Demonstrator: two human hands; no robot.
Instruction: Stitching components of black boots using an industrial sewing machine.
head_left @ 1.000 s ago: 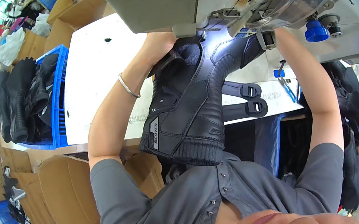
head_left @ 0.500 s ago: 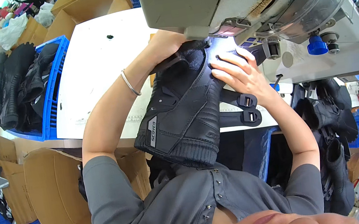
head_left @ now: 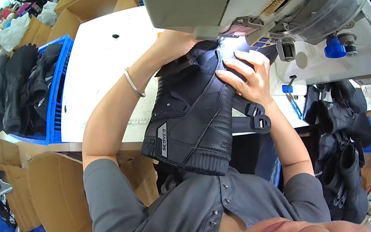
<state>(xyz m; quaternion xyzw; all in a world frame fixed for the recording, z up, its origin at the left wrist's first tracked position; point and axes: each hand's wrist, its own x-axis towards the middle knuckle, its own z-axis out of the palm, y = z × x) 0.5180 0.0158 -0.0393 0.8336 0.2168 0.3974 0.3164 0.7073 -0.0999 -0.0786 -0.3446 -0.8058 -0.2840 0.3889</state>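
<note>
A black boot point(head_left: 191, 120) with stitched panels, a ribbed cuff at its near end and two buckled straps point(head_left: 256, 119) lies under the head of a grey sewing machine point(head_left: 196, 2). My left hand point(head_left: 177, 45), with a bangle at the wrist, is at the boot's far left side, beside the machine head. Its fingers are hidden there. Along the lit right edge of the boot rests my right hand point(head_left: 250, 74), fingers apart and slightly bent, their tips at the leather near the stitching area. The cuff end overhangs the table edge toward my body.
A blue crate point(head_left: 60, 94) of black boots stands left on the white table point(head_left: 94, 57). Blue-handled snips point(head_left: 292, 99) lie right of my right forearm. More black boots point(head_left: 344, 139) are piled at right. An open cardboard box point(head_left: 60, 199) sits at lower left.
My right hand's fingers have lifted and spread from lying flatter on the boot, and my right forearm has swung inward. The boot has shifted slightly. The snips show more fully.
</note>
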